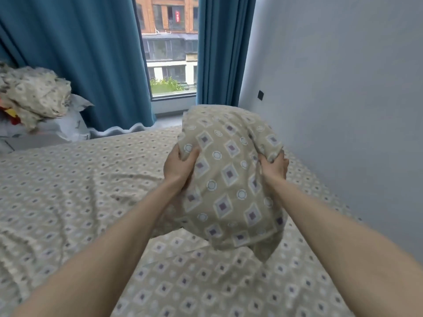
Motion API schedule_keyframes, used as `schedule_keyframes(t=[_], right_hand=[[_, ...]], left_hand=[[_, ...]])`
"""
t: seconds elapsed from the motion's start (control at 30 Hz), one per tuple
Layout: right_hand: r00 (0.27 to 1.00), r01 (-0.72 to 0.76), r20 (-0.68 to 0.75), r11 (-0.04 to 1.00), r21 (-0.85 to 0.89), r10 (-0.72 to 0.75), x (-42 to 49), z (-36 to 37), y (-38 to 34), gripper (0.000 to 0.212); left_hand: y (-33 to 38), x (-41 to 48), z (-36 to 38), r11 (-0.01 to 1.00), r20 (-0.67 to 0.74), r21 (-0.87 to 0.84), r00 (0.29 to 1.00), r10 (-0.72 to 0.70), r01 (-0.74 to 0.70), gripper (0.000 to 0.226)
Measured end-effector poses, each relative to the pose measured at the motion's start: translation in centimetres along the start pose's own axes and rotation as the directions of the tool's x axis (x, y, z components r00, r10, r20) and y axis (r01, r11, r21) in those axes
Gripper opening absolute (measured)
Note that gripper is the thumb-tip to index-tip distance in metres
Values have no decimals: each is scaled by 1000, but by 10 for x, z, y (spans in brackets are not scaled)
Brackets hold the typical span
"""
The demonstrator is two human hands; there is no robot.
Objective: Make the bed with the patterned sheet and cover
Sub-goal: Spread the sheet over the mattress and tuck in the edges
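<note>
A beige sheet (pixel 68 179) printed with purple diamonds and white rings lies spread over the bed, with wrinkles across its left half. Both my hands hold up a pillow (pixel 229 179) in a matching patterned cover above the bed's right side. My left hand (pixel 180 165) grips the pillow's left edge. My right hand (pixel 273 168) clutches a bunch of the cover's fabric at the right edge. The pillow's lower corner hangs just above the sheet. A crumpled bundle of the same patterned fabric (pixel 34 94) sits at the far left.
A pale grey wall (pixel 343 99) runs close along the bed's right side. Blue curtains (pixel 91 53) frame a window (pixel 170 53) behind the bed. White bedding and a red and yellow item (pixel 11 115) lie under the bundle at the left.
</note>
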State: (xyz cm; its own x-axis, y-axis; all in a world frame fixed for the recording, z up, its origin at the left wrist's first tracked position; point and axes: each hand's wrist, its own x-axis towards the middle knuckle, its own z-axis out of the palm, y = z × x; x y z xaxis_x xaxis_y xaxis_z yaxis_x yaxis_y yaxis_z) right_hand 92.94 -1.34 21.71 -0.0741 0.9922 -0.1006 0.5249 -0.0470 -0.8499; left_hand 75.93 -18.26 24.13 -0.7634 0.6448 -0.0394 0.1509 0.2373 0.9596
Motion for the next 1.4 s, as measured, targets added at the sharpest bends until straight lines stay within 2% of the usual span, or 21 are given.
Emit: schedule_keyframes(t=[0.07, 0.1, 0.17, 0.27, 0.37, 0.53, 0.67, 0.8, 0.93, 1.03, 1.17, 1.3, 1.4], right_hand=[[999, -31, 27, 999, -42, 32, 37, -20, -2, 86], [998, -20, 59, 998, -65, 24, 47, -26, 1, 89], [988, -8, 153, 998, -57, 17, 52, -31, 16, 78], [953, -99, 282, 994, -43, 107, 34, -23, 56, 68], [908, -136, 385, 985, -111, 168, 6, -7, 92, 60], [853, -192, 455, 964, -185, 257, -50, 23, 125, 48], [818, -142, 510, 953, -269, 265, -104, 48, 126, 43], [778, -70, 583, 953, -293, 236, -163, 79, 115, 38], [721, 40, 662, 941, -335, 204, -236, 122, 105, 38], [663, 110, 717, 920, -375, 213, -304, 166, 103, 38], [601, 167, 774, 916, -365, 199, -392, 225, 98, 37], [587, 116, 778, 927, -357, 226, -480, 276, 93, 36], [599, 74, 760, 927, -367, 253, -519, 291, 100, 35]], left_hand=[[7, 17, 27, 996, 218, 58, 972, -83, 72, 91], [8, 18, 36, 992, 303, 72, 945, -122, 105, 92], [1, 12, 55, 989, 391, 76, 909, -146, 126, 79], [-22, -1, 71, 983, 379, 100, 907, -182, 155, 70], [-54, -13, 65, 966, 351, 147, 902, -253, 214, 66], [-100, -39, 26, 926, 222, 218, 908, -355, 309, 62], [-130, -67, -24, 901, 132, 249, 909, -394, 355, 61], [-161, -103, -94, 872, 67, 210, 884, -463, 441, 59], [-206, -152, -186, 810, -26, 152, 822, -569, 566, 58], [-250, -193, -272, 735, -113, 126, 746, -657, 666, 55], [-309, -242, -376, 663, -165, 112, 672, -722, 740, 53], [-350, -278, -466, 621, -140, 273, 669, -730, 735, 54], [-368, -295, -499, 607, -16, 599, 765, -644, 523, 56]])
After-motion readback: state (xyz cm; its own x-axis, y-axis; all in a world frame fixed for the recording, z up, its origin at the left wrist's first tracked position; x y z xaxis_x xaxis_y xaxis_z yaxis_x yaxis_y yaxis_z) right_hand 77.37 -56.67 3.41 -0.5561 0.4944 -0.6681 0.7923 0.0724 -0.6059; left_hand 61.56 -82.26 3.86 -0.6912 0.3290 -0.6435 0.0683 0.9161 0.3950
